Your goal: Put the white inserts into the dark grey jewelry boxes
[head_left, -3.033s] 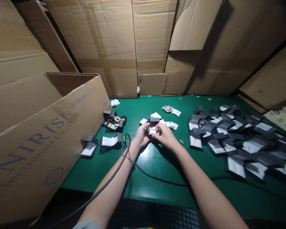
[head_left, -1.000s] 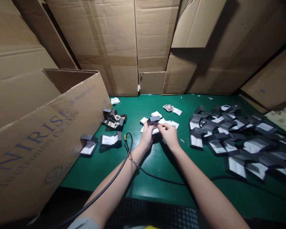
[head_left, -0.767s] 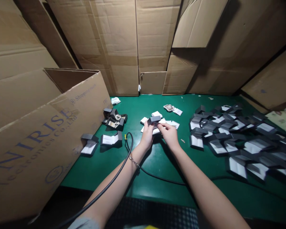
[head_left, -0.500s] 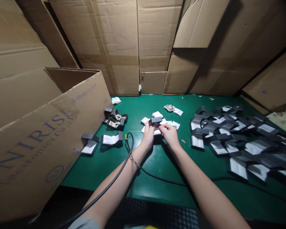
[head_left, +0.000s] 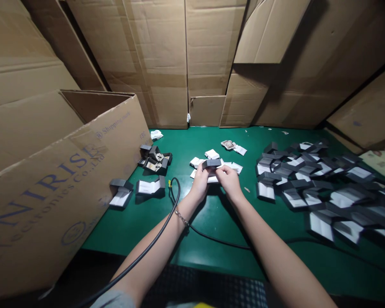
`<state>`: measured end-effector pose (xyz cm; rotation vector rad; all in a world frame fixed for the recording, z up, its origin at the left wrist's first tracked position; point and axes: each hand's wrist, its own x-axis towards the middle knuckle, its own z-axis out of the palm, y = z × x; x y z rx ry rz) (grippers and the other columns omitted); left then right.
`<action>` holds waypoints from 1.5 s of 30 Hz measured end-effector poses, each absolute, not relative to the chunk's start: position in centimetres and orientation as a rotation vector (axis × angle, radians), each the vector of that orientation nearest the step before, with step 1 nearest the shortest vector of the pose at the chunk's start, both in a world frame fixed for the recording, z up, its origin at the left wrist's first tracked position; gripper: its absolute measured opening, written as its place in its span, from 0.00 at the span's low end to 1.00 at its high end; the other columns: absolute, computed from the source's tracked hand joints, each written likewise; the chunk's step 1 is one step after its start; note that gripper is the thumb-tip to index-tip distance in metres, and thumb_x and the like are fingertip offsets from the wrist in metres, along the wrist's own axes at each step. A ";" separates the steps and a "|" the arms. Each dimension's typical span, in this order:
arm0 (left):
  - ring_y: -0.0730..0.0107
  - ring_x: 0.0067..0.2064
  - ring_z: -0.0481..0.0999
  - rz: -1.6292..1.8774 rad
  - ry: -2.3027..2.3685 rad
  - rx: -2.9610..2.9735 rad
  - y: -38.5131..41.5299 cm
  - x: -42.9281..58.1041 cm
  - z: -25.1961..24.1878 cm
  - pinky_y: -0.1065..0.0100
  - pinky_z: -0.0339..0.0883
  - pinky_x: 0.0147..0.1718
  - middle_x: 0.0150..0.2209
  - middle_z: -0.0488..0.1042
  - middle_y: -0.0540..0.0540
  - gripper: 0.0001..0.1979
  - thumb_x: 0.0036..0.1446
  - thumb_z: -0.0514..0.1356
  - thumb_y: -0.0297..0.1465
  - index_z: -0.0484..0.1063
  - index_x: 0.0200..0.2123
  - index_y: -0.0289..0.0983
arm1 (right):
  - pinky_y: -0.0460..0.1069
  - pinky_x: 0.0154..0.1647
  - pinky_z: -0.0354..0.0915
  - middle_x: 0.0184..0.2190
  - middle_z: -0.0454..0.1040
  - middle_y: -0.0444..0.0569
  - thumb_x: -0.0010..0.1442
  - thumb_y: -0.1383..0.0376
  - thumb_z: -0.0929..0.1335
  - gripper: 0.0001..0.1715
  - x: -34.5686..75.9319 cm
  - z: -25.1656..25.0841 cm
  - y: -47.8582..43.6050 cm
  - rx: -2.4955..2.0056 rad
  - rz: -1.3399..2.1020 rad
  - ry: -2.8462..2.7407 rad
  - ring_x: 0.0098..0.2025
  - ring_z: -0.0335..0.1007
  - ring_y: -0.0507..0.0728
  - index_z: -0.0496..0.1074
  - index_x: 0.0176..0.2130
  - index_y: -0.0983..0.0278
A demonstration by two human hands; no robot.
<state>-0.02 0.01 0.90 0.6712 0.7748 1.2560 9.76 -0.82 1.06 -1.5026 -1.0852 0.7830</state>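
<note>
Your left hand (head_left: 199,183) grasps the small dark box (head_left: 211,163), long axis crosswise; your right hand (head_left: 230,180) has fingers bunched at its right end, their hold hidden

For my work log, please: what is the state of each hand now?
Left hand: closed, holding the small dark box.
Right hand: at the box; whether gripping it cannot be told.

Blue-lettered brown cardboard carton (head_left: 67,179) left of left hand (head_left: 199,185); black rubbery cable (head_left: 179,193) loops between. Tall brown cardboard panels (head_left: 160,55) beyond. Pale yellow sheet (head_left: 379,163) well right of right hand (head_left: 230,181). Green counter (head_left: 211,214) beneath.
</note>
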 end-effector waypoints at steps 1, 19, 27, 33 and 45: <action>0.68 0.40 0.75 1.257 0.761 0.660 0.1 0.0 0.9 0.72 0.66 0.37 0.37 0.76 0.47 0.09 0.52 0.61 0.27 0.72 0.39 0.38 | 0.49 0.29 0.58 0.17 0.65 0.43 0.41 0.57 0.64 0.10 9.8 1.1 -0.8 -1.496 0.784 -1.084 0.25 0.58 0.54 0.63 0.17 0.61; 0.57 0.49 0.76 1.214 0.495 0.424 0.1 -0.8 2.6 0.58 0.68 0.49 0.40 0.78 0.41 0.16 0.61 0.50 0.37 0.73 0.41 0.34 | 0.52 0.35 0.68 0.37 0.72 0.52 0.51 0.57 0.67 0.12 9.4 1.0 -1.3 -1.297 0.501 -1.235 0.37 0.69 0.57 0.75 0.32 0.63; 0.61 0.54 0.73 1.254 0.559 0.464 -0.1 -0.4 2.5 0.62 0.64 0.56 0.44 0.77 0.41 0.20 0.66 0.47 0.41 0.74 0.40 0.35 | 0.62 0.53 0.61 0.46 0.72 0.55 0.56 0.63 0.64 0.13 9.6 0.3 -1.0 -1.300 0.284 -1.577 0.50 0.66 0.64 0.78 0.35 0.60; 0.60 0.55 0.72 1.234 0.527 0.552 -0.2 -0.3 2.3 0.60 0.63 0.57 0.40 0.78 0.42 0.19 0.64 0.50 0.41 0.74 0.39 0.35 | 0.61 0.49 0.64 0.40 0.74 0.55 0.54 0.62 0.64 0.13 9.7 0.2 -0.7 -1.263 0.366 -1.595 0.45 0.67 0.64 0.77 0.33 0.61; 0.60 0.56 0.71 1.242 0.517 0.535 -0.6 -0.2 2.4 0.60 0.61 0.58 0.42 0.78 0.43 0.18 0.64 0.49 0.41 0.73 0.44 0.35 | 0.57 0.50 0.64 0.42 0.74 0.52 0.52 0.56 0.65 0.14 9.7 0.7 -0.4 -1.150 0.812 -1.417 0.45 0.69 0.61 0.77 0.31 0.61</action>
